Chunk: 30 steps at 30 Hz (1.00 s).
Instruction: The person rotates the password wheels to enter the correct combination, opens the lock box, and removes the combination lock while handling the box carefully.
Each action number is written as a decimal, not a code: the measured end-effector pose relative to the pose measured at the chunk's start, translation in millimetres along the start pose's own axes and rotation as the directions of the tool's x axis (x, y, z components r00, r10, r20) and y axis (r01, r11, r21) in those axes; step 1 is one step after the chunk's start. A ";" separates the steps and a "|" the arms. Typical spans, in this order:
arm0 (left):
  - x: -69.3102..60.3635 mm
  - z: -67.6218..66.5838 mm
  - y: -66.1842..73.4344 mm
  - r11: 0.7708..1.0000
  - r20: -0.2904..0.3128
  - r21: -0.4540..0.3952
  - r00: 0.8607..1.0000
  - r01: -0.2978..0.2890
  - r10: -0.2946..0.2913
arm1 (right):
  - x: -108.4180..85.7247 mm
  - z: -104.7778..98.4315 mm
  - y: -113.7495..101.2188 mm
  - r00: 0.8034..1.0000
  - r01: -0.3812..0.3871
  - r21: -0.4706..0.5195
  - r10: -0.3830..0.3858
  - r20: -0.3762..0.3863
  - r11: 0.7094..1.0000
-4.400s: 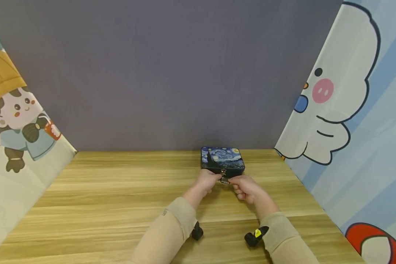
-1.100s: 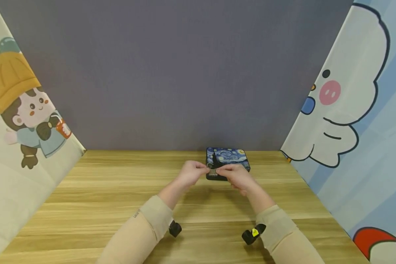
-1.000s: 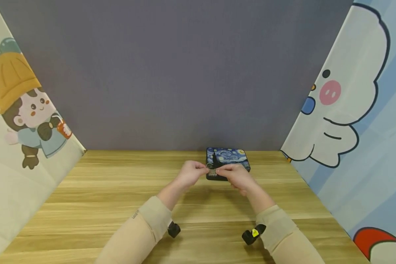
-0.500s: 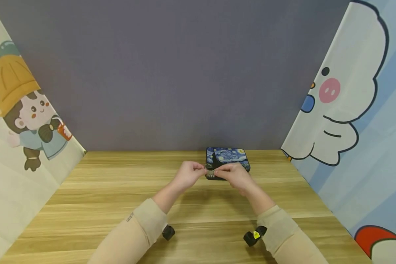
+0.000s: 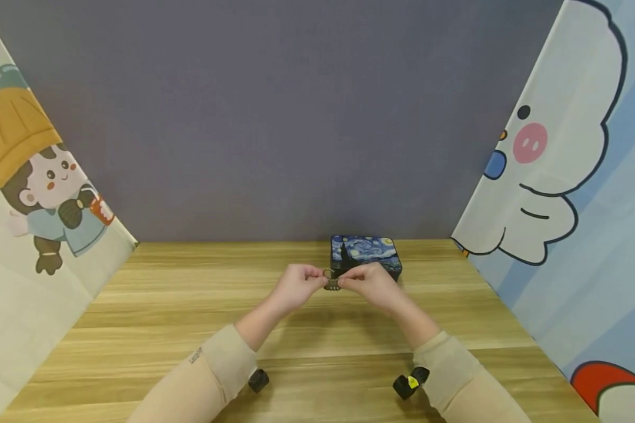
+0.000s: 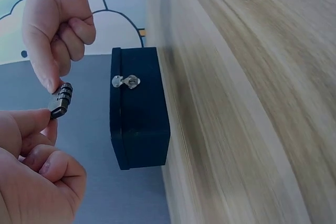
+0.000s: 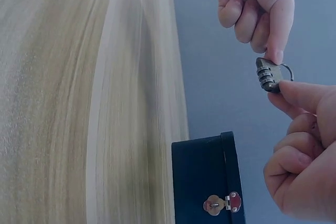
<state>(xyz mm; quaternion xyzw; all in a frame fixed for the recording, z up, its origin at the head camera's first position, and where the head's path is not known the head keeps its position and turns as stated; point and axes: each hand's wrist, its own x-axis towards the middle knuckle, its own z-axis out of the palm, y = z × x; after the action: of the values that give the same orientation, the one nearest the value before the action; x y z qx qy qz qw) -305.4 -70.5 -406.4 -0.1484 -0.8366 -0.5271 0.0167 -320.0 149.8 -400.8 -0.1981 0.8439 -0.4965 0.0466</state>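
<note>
A small dark combination padlock (image 5: 332, 285) is held in the air between both hands, in front of a box. My left hand (image 5: 295, 286) pinches one end of its body between thumb and index finger. The right hand (image 5: 373, 286) pinches the opposite end the same way. In the right wrist view the padlock (image 7: 268, 76) shows several number dials and a curved shackle. Behind it stands the dark tin box (image 5: 367, 249), with a starry-night picture on its lid. The lid is down, and the metal latch (image 6: 126, 81) on the front has no padlock on it.
The wood-grain table (image 5: 190, 276) extends around the box and under both forearms. A grey panel (image 5: 275, 129) rises behind the table. Cartoon-printed curtains (image 5: 550, 211) flank it. Black wrist cameras (image 5: 411, 383) sit below the sleeves.
Earlier, both hands were at the box's front latch with the padlock. Now they hold it away from the box. Over the last second it has moved slightly left and nearer to me.
</note>
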 end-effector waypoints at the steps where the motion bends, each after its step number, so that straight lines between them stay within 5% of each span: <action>1: -1.0 -0.6 0.1 1.000 0.003 0.006 1.000 0.000 0.000 | -0.5 0.4 -0.8 1.000 0.004 -0.008 -0.004 0.004 1.000; 14: -8.3 -3.9 -5.9 0.997 0.052 0.075 0.998 -0.025 0.021 | -1.7 7.6 0.6 0.997 0.065 -0.191 -0.058 0.043 0.979; 30: -22.3 -6.0 -17.7 0.993 0.156 0.117 0.987 0.006 -0.024 | -6.5 23.3 7.8 0.989 0.094 -0.233 -0.063 0.136 0.968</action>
<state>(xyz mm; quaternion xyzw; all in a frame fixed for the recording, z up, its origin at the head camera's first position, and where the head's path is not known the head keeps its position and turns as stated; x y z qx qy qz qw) -289.6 -88.0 -423.4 -0.1820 -0.8656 -0.4643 -0.0448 -309.8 136.5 -420.0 -0.2669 0.8841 -0.3793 0.0566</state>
